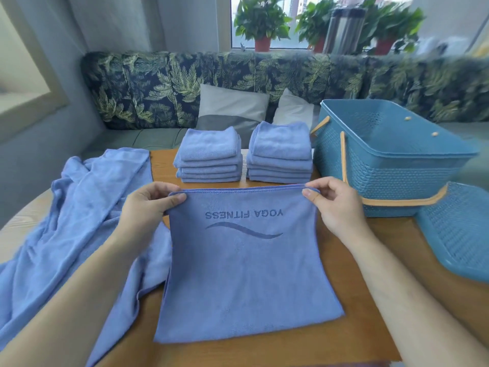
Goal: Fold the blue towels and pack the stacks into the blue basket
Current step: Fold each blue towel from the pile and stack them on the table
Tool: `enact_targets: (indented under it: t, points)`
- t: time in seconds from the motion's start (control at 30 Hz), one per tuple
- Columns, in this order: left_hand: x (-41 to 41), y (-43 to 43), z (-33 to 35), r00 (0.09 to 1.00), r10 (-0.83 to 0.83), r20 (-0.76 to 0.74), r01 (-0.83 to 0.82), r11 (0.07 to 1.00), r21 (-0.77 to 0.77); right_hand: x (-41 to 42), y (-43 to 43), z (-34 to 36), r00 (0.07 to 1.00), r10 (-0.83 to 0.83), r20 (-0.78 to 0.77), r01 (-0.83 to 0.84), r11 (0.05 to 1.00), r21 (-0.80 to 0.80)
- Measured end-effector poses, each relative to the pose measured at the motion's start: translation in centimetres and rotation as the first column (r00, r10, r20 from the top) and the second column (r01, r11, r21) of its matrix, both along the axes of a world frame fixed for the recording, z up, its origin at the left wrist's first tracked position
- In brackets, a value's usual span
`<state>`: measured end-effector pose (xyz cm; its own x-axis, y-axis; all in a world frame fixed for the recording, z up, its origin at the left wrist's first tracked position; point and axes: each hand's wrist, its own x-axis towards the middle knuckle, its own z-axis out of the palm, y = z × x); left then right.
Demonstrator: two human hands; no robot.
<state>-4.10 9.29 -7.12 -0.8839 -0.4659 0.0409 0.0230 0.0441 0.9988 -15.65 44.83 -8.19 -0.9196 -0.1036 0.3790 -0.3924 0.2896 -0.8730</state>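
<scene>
1. The thumb and fingers of the left hand [148,205] pinch the far left corner of a blue microfibre towel [243,274]; the right hand [330,205] pinches the far right corner in the same way; both corners are lifted a little.
2. The towel lies doubled, with two hemmed edges together along the far side between the hands; its near part lies flat on the wooden table [370,287].
3. On the towel is written "YOGA FITNESS", upside down for the person; a dark wave line runs just below the words, on the near side.
4. Behind the towel stand two stacks of folded blue towels, the left stack [209,157] and the right stack [280,152], apart from each other, near the far table edge.
5. The blue plastic basket with tan handles [391,165] stands to the right, just beside the right stack; its opening is up.
6. A flat blue woven-pattern plastic piece [455,234] lies beside the basket at the right table edge.
7. A heap of unfolded blue towels [79,207] hangs over the left table edge; bare wood shows around the held towel.
</scene>
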Motion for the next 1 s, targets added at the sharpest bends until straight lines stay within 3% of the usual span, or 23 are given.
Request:
enact_targets:
  t: [0.1, 0.27, 0.43, 0.57, 0.73, 1.0]
  points:
    - [0.8, -0.2, 4.0, 0.999, -0.004, -0.048, -0.001, 0.995, -0.102, 0.4, 0.4, 4.2, 0.996, 0.033, -0.08, -0.033, 0.999, 0.001]
    - [-0.2, -0.9, 10.8, 0.994, 0.028, -0.102, -0.059, 0.944, -0.324, -1.0, 0.2, 10.8, 0.997, 0.032, -0.077, -0.024, 0.994, 0.106]
    - [-2.1, -1.2, 17.3, 0.985, 0.072, -0.155, -0.131, 0.898, -0.421, -2.4, -0.3, 16.7, 0.995, 0.028, -0.099, -0.008, 0.98, 0.197]
    - [-1.2, -1.3, 19.0, 0.981, 0.042, -0.188, -0.125, 0.882, -0.455, -1.7, 0.2, 18.7, 0.991, 0.042, -0.127, -0.023, 0.989, 0.148]
    - [3.0, -1.0, 14.7, 0.991, -0.002, -0.133, -0.057, 0.896, -0.441, 1.7, 1.5, 15.7, 0.995, 0.07, -0.074, -0.055, 0.98, 0.193]
    - [12.0, 1.6, -0.3, 0.974, -0.121, 0.192, 0.179, 0.929, -0.325, 11.5, 4.8, 0.7, 0.949, 0.158, 0.274, -0.232, 0.937, 0.262]
